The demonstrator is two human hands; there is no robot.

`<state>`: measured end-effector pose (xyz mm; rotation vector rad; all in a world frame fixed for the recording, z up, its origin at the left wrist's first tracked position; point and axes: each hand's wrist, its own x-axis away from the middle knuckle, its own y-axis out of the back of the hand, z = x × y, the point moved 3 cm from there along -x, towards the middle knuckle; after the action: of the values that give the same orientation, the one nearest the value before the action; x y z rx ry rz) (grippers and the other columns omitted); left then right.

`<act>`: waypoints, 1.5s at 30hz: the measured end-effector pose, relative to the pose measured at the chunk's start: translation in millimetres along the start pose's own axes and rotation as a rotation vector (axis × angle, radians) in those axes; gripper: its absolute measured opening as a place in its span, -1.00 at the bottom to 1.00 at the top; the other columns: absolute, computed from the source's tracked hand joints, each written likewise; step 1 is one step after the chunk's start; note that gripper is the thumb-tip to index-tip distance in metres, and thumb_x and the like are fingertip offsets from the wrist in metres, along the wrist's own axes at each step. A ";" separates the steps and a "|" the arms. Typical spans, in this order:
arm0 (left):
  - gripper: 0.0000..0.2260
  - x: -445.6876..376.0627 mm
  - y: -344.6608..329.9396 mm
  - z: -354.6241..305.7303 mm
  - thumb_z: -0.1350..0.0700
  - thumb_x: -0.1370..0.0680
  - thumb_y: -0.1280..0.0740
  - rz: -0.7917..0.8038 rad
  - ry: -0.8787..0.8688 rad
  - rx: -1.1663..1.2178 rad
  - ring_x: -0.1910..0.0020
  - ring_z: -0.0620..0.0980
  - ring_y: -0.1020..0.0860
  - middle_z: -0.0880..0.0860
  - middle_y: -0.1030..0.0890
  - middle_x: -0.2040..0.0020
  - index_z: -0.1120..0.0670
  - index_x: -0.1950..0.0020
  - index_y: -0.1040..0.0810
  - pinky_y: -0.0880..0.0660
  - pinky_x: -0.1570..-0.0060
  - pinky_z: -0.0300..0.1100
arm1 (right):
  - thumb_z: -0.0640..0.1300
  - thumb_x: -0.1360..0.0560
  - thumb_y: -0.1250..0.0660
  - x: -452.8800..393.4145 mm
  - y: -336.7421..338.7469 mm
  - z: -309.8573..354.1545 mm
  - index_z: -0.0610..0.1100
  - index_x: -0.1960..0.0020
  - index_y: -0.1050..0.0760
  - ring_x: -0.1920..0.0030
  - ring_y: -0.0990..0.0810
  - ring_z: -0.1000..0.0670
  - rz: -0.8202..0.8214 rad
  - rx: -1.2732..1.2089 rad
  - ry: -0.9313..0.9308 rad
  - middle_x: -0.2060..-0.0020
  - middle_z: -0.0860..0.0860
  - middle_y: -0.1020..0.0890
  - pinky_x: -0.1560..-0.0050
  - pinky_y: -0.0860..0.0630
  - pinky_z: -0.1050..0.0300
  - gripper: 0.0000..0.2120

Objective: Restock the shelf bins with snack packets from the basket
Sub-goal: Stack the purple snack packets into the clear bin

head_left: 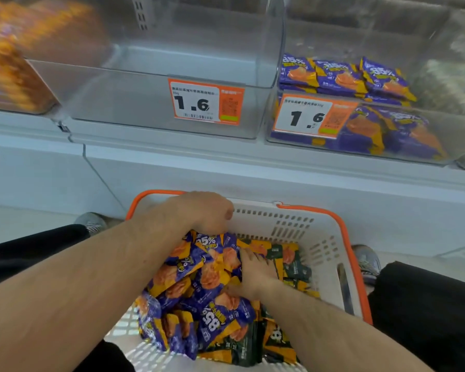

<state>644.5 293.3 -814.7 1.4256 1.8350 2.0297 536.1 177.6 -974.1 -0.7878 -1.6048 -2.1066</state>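
Purple packets (199,280) in basket (325,237) | left hand (210,210) gripping packets | right hand (255,272) pressing flat

Purple-and-orange snack packets (199,285) heaped in white, orange-rimmed basket (322,237) below clear shelf bins (156,103).

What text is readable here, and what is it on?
"1.6": price tag on the empty middle bin.
"1.6": price tag on the right bin.
"85%": purple packets in the basket; also packets in the right bin.
Chinese lines, barcode, codes: too small or blurred.
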 end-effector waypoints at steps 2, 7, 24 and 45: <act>-0.85 2.9 3.4 -1.2 0.06 -0.61 -0.18 0.006 0.001 0.007 -0.05 0.09 -0.46 0.07 -0.47 -0.14 -0.01 -0.16 -0.44 -0.42 -0.04 -0.07 | 0.33 -0.41 -0.35 9.5 -5.8 -4.6 -0.08 -0.51 -0.14 -0.40 -0.34 -0.17 -0.114 0.106 0.017 -0.43 -0.07 -0.33 -0.39 -0.26 -0.15 -0.16; -0.59 9.9 11.8 -6.2 0.01 -0.61 -0.21 -0.028 -0.006 0.027 -0.33 0.08 -0.41 0.04 -0.39 -0.43 -0.02 -0.46 -0.34 -0.40 -0.25 -0.03 | -0.07 -0.57 -0.20 38.0 -6.1 -15.8 -0.14 -0.34 -0.33 -0.18 -0.52 -0.19 -0.214 0.320 0.104 -0.22 -0.13 -0.53 -0.21 -0.38 -0.11 -0.64; -0.93 52.3 79.7 -36.7 0.21 -0.55 -0.37 -0.551 -0.163 0.796 0.50 -0.29 -0.48 -0.09 -0.55 0.32 0.05 0.06 -0.55 -0.34 0.52 -0.44 | -0.25 -0.55 -0.34 129.3 200.0 -20.2 -0.12 0.11 -0.63 0.28 -0.62 0.12 -0.588 -1.154 0.029 0.22 0.00 -0.68 0.31 -0.48 0.29 -0.88; -0.31 69.1 126.8 -29.6 -0.09 -0.53 -0.33 -1.139 0.011 0.155 -0.58 -0.01 0.01 -0.05 -0.10 -0.59 0.04 -0.58 -0.13 0.10 -0.45 0.10 | -0.46 -0.42 -0.28 203.5 368.0 -20.7 -0.09 0.12 -0.53 0.09 -0.67 -0.22 -0.862 -1.144 0.258 0.07 -0.20 -0.65 0.04 -0.57 -0.12 -0.72</act>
<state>651.0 274.5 -668.7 0.1719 2.0711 1.2896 596.0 63.0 -573.5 0.0200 -0.4564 -3.5844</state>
